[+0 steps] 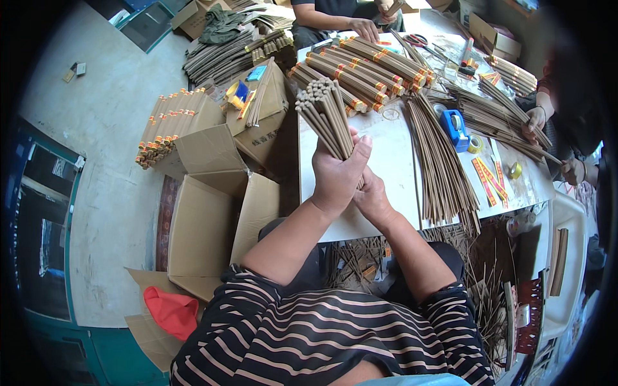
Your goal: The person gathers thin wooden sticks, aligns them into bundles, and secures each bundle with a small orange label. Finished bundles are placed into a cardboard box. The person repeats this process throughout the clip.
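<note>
Both of my hands hold a loose bundle of brown incense sticks (324, 116) above the near left part of the white table (393, 148). The bundle is tilted, its even ends fanning up and away from me. My left hand (336, 174) is closed around its lower part, with the thumb up. Just to the right, my right hand (373, 193) is closed at the lower end, its fingers partly hidden behind the left hand. Loose incense sticks (444, 167) lie spread on the table to the right. Finished bundles with red and yellow bands (360, 71) are stacked beyond my hands.
A blue tape dispenser (454, 130) and printed paper strips (490, 180) lie at the right. An open cardboard box (203, 225) stands at my left, near stacked banded bundles (172, 122). One co-worker's hand (365, 29) is at the far edge; another's (534, 122) holds sticks at right.
</note>
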`<act>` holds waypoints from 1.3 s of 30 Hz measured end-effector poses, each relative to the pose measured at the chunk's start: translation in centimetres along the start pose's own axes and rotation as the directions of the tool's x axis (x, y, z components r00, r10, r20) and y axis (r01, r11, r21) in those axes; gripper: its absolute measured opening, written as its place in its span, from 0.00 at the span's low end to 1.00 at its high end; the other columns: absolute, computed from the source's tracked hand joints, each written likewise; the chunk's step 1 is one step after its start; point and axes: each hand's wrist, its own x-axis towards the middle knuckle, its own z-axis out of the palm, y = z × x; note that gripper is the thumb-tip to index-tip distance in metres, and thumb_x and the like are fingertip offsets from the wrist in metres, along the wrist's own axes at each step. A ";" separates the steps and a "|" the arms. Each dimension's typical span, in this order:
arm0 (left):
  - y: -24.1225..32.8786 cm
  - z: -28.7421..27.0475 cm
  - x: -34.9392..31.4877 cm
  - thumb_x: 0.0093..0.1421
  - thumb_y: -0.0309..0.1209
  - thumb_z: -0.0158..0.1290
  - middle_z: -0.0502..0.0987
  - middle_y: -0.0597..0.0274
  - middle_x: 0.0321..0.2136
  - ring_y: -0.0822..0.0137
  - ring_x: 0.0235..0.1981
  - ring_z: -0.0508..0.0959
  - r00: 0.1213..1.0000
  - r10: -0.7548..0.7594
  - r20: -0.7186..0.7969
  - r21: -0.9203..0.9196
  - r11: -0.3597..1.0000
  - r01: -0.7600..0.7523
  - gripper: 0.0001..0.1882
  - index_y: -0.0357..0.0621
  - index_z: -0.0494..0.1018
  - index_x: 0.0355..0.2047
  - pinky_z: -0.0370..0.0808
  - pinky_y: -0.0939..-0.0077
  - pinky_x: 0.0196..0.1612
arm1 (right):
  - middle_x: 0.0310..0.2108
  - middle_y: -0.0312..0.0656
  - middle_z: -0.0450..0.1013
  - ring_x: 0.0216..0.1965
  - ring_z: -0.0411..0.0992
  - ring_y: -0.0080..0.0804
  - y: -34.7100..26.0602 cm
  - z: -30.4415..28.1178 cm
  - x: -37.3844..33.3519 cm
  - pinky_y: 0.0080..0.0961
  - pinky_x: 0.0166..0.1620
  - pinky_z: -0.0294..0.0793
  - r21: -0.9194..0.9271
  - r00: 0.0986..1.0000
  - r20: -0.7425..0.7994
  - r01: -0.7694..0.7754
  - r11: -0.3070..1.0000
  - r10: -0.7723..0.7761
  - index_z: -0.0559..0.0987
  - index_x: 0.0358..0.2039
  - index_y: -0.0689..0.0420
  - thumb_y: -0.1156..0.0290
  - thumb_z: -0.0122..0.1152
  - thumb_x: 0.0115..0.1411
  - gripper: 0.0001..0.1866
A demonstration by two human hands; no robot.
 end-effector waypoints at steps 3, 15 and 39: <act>-0.4 -0.3 0.2 0.54 0.25 0.56 0.69 0.69 0.23 0.79 0.24 0.69 1.000 -0.023 -0.017 0.012 1.000 0.023 0.09 0.39 0.66 0.31 0.70 0.84 0.29 | 0.31 0.49 0.73 0.33 0.72 0.39 -0.1 -0.3 0.1 0.28 0.40 0.70 -0.016 0.995 0.074 -0.063 0.998 0.064 0.71 0.38 0.60 0.71 0.62 0.50 0.15; 3.4 -2.4 0.1 0.51 0.22 0.56 0.70 0.68 0.20 0.79 0.20 0.69 0.948 -0.137 0.289 -0.092 0.981 0.170 0.07 0.41 0.67 0.25 0.69 0.83 0.24 | 0.28 0.40 0.71 0.31 0.68 0.27 -1.1 -1.1 -1.2 0.23 0.41 0.69 -0.021 0.941 0.313 -0.127 0.992 0.127 0.72 0.40 0.61 0.67 0.61 0.54 0.16; 2.2 -2.6 -0.5 0.54 0.26 0.52 0.66 0.72 0.20 0.81 0.22 0.65 0.925 -0.008 0.379 -0.234 0.967 0.104 0.06 0.43 0.64 0.27 0.66 0.83 0.25 | 0.34 0.43 0.72 0.37 0.73 0.29 -22.7 -2.5 -1.2 0.22 0.40 0.73 -0.547 0.876 0.128 0.454 0.704 -0.466 0.76 0.41 0.61 0.77 0.56 0.56 0.11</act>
